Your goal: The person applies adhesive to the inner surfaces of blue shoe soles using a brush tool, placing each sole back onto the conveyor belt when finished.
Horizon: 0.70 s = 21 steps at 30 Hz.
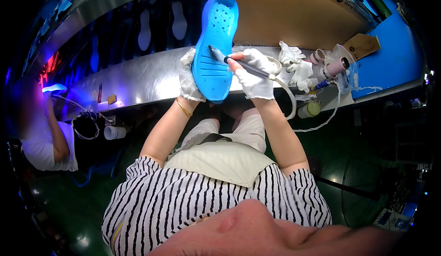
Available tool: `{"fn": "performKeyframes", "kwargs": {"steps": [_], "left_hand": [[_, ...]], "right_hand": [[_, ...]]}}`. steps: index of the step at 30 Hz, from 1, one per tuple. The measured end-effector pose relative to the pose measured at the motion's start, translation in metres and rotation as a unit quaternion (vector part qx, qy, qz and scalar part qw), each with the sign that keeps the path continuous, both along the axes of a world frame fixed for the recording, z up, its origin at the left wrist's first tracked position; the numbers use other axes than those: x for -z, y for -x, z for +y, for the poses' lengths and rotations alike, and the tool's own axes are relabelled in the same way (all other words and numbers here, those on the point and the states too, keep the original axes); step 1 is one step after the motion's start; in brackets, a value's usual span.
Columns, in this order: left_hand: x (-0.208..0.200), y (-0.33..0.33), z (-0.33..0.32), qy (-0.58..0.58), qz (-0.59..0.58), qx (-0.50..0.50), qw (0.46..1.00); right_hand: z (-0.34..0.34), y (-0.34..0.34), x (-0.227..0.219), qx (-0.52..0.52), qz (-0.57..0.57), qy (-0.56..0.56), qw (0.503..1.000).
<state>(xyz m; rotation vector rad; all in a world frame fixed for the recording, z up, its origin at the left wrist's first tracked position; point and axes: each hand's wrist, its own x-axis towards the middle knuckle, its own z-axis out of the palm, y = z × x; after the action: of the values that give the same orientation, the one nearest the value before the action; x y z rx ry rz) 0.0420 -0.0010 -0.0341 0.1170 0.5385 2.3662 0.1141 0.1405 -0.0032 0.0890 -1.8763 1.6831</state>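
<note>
A bright blue shoe sole is held up over the bench edge, its grooved and dimpled side facing me. My left hand, in a grey-white glove, is closed on the sole's left edge; part of the fingers is hidden behind it. In my right hand, whose white glove leaves some fingertips bare, is a dark-handled brush. Its bristle tip lies over the middle of the sole; whether it touches, I cannot tell. A pale hose runs from the brush handle's rear and curves down beside my right forearm.
Beyond the metal bench, several soles lie on a dark surface, beside a large cardboard sheet. White gloves, a pink bottle and a yellowish jar are at right. A co-worker sits at left near a white cup.
</note>
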Motion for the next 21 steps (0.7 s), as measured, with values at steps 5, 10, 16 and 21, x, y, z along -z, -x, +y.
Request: {"fn": "performKeyframes", "kwargs": {"steps": [5,10,16,21], "left_hand": [[0.040,0.007,0.004,-0.093,0.087,0.035,0.991],[0.004,-0.008,0.006,-0.050,0.036,0.064,0.996],[-0.009,-0.017,0.014,-0.034,0.037,0.096,0.994],[-0.003,0.005,-0.001,0.054,0.042,0.027,0.997]], "right_hand": [[-0.024,-0.009,-0.004,-0.040,0.080,-0.103,0.991],[0.021,0.017,-0.012,-0.005,0.070,0.014,0.997],[0.049,0.061,0.008,0.076,0.131,-0.050,0.987],[0.036,0.010,0.003,-0.116,-0.078,-0.039,0.989]]}}
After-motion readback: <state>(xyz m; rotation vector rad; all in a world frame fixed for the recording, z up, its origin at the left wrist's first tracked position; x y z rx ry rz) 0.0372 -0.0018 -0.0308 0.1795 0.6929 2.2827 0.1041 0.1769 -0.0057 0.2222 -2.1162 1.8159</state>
